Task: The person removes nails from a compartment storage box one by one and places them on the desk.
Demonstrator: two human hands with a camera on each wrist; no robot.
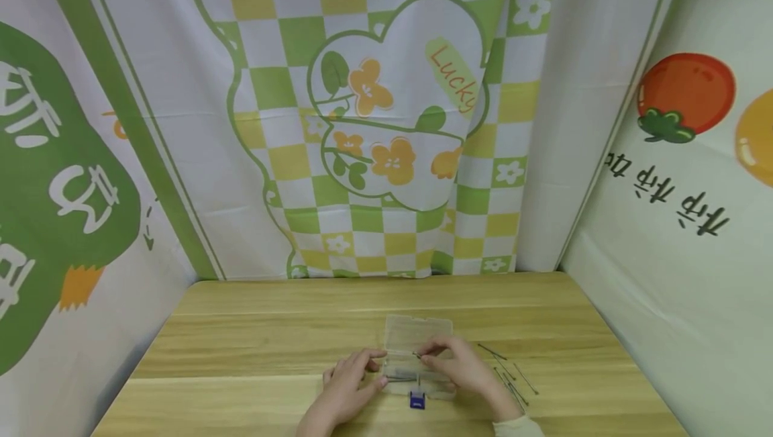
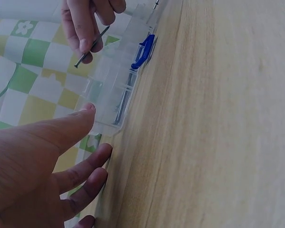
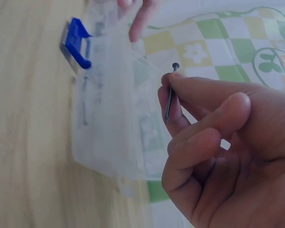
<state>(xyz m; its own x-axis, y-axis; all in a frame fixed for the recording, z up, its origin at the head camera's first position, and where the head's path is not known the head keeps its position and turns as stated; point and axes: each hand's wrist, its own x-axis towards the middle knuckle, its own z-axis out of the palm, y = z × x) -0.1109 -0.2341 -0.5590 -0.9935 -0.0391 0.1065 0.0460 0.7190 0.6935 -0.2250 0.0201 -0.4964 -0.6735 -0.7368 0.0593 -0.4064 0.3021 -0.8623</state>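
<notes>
A nail [image 3: 169, 108] is pinched by the right hand [image 1: 460, 364] above the open box [image 1: 413, 334]. The left hand [image 1: 351, 384] is held beside it, fingers relaxed, nothing gripped. Filling appears in hand; compartment [image 1: 401, 364] alignment, then release, seems called for.

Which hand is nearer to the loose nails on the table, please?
Right. The right hand is over the box, just left of the loose nails; the left hand is farther away, at the box's left edge.
</notes>
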